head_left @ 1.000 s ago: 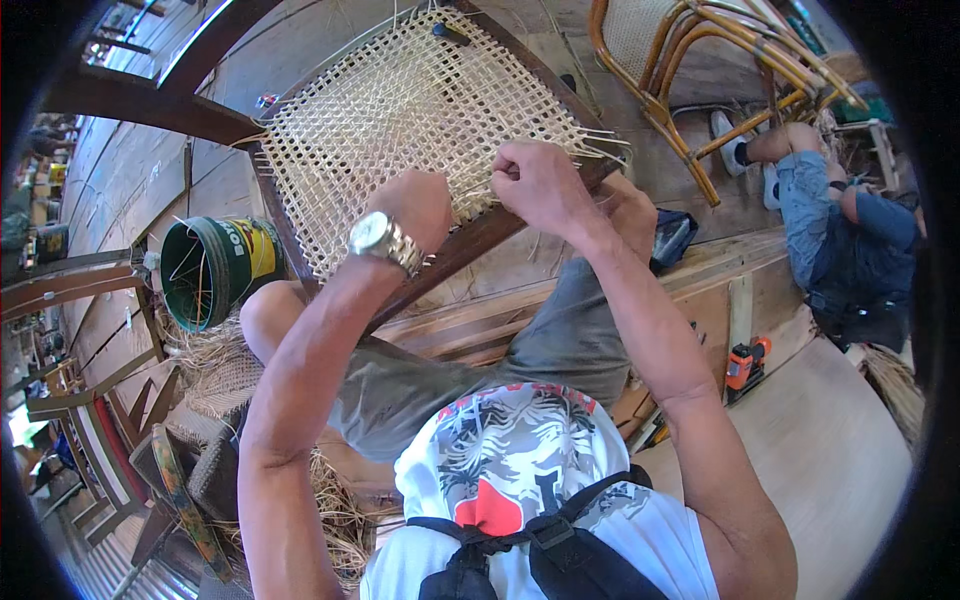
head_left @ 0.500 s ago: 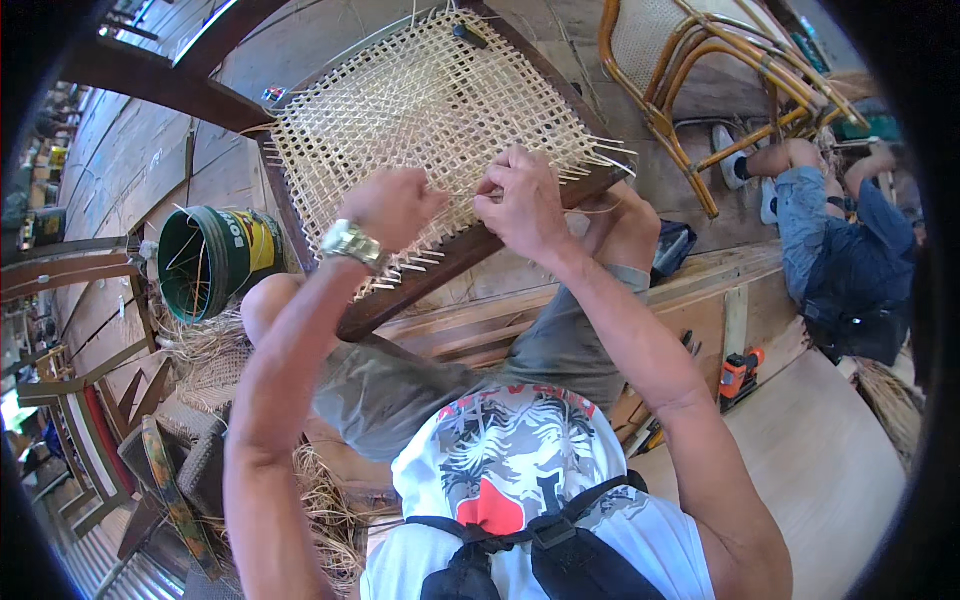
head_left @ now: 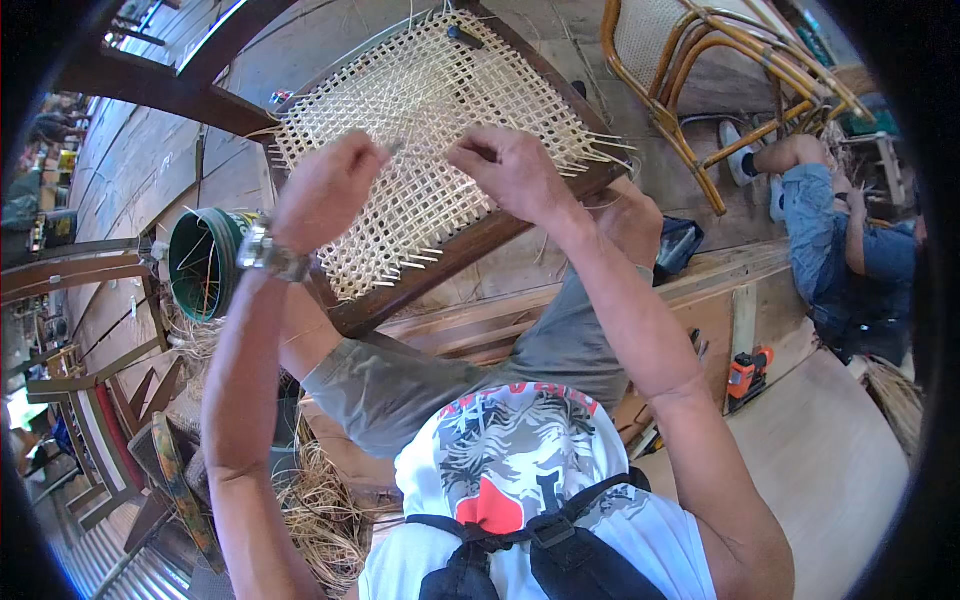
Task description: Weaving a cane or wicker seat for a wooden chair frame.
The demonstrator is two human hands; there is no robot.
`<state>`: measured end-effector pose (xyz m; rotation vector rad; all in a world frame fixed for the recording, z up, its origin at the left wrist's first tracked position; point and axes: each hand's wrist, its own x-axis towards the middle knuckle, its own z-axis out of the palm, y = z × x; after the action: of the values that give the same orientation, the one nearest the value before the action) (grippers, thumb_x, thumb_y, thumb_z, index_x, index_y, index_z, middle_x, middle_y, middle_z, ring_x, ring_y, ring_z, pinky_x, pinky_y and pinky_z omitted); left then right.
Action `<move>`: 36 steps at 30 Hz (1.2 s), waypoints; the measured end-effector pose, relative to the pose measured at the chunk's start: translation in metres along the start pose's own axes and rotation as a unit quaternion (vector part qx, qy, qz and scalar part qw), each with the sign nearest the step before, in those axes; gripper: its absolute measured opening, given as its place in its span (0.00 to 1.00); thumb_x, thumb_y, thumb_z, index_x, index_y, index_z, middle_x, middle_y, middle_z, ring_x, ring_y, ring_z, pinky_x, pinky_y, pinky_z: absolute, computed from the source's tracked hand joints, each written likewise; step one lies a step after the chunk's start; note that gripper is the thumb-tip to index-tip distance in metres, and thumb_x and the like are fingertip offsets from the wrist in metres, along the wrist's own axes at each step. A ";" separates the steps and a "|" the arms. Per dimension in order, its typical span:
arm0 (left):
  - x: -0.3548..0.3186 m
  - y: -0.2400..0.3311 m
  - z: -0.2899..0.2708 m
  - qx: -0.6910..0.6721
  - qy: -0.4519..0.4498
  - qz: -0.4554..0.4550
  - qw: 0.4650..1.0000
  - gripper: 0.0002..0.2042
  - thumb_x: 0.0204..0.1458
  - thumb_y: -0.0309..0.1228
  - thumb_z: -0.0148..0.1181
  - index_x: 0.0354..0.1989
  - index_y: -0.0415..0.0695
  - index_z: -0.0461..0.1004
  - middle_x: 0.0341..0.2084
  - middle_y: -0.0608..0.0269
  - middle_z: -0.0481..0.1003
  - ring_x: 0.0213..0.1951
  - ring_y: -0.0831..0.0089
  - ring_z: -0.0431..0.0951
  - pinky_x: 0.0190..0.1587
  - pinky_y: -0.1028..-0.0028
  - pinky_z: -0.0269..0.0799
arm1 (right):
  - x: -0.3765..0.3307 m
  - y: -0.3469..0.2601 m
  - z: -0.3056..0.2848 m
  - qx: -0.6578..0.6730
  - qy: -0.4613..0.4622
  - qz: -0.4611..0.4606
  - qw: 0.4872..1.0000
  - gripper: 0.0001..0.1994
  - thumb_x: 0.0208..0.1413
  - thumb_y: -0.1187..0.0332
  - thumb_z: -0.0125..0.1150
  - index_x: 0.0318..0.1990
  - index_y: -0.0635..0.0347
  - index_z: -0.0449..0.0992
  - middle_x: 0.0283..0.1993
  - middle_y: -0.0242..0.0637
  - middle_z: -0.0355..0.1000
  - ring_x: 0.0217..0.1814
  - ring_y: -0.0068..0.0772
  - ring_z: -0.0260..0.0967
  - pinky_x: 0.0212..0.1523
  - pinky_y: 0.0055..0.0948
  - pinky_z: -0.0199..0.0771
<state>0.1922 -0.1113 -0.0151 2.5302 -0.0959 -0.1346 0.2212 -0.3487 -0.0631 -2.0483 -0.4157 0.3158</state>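
Note:
A woven cane seat panel (head_left: 400,235) in a dark wooden frame (head_left: 440,262) leans over my knees, loose strand ends sticking out along its edges. Over its left half is my left hand (head_left: 330,190), wearing a wristwatch and closed in a pinch; a small greyish tip pokes from the fingers, too blurred to name. My right hand (head_left: 512,172) is above the right half, thumb and fingers pressed together. What it pinches, if anything, is too fine to make out. A small dark object (head_left: 466,38) lies on the weave near the far edge.
A green bucket (head_left: 200,265) with strands inside stands at left, beside piles of loose cane (head_left: 325,510). A rattan chair (head_left: 690,110) is at far right, with a seated person (head_left: 850,240) beyond. An orange-and-black tool (head_left: 745,375) lies at right.
My left hand has moved left and away from me, off the near part of the weave. The right hand has shifted slightly left and farther up the panel.

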 end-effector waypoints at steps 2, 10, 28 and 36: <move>-0.003 -0.019 0.028 0.039 -0.068 -0.029 0.997 0.18 0.62 0.45 0.56 0.35 0.40 0.77 0.23 0.47 0.78 0.27 0.52 0.79 0.33 0.55 0.72 | 0.002 0.028 0.014 -0.068 0.041 -0.031 0.996 0.12 0.57 0.60 0.65 0.35 0.62 0.82 0.27 0.42 0.78 0.29 0.33 0.77 0.33 0.33 0.75; 0.008 -0.013 0.074 0.144 -0.152 0.002 0.978 0.15 0.60 0.41 0.52 0.36 0.40 0.77 0.30 0.42 0.78 0.35 0.44 0.79 0.40 0.51 0.74 | -0.003 0.045 0.018 -0.097 0.067 0.012 0.993 0.10 0.51 0.64 0.63 0.31 0.63 0.81 0.26 0.44 0.77 0.28 0.36 0.77 0.32 0.33 0.76; 0.012 -0.018 0.074 0.066 -0.160 -0.055 0.983 0.25 0.60 0.52 0.53 0.32 0.38 0.79 0.27 0.45 0.80 0.32 0.51 0.82 0.39 0.56 0.77 | -0.012 0.038 0.054 -0.207 0.121 -0.112 0.964 0.06 0.46 0.66 0.64 0.29 0.58 0.79 0.39 0.40 0.71 0.45 0.45 0.69 0.48 0.41 0.70; -0.004 -0.058 -0.045 0.189 0.001 -0.040 0.981 0.23 0.55 0.53 0.62 0.28 0.41 0.78 0.19 0.56 0.77 0.21 0.65 0.77 0.26 0.65 0.69 | -0.008 0.035 0.064 -0.119 0.166 -0.164 0.965 0.10 0.55 0.63 0.64 0.36 0.61 0.81 0.47 0.38 0.74 0.52 0.40 0.70 0.52 0.43 0.68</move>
<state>0.1957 -0.0379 -0.0109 2.9146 -0.0185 -0.1580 0.1948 -0.3175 -0.1240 -2.1669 -0.5939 -0.2897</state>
